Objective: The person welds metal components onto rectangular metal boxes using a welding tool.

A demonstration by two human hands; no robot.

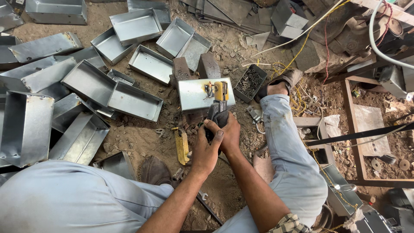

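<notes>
Both my hands grip one yellow and black hand tool (220, 98) in the middle of the view. My left hand (206, 146) wraps its dark handle from below. My right hand (230, 131) closes on the same handle from the right. The tool's yellow head rests on a flat metal box (192, 95) lying on the dirt floor, beside a small metal fitting on the box's top. My legs in light blue trousers frame the spot.
Many shiny sheet-metal trays (136, 101) lie scattered left and behind. A small tray of screws (250, 82) sits right of the box. A yellow tool (182, 146) and a wrench (202, 196) lie on the dirt. Wires and a metal frame (358, 133) crowd the right.
</notes>
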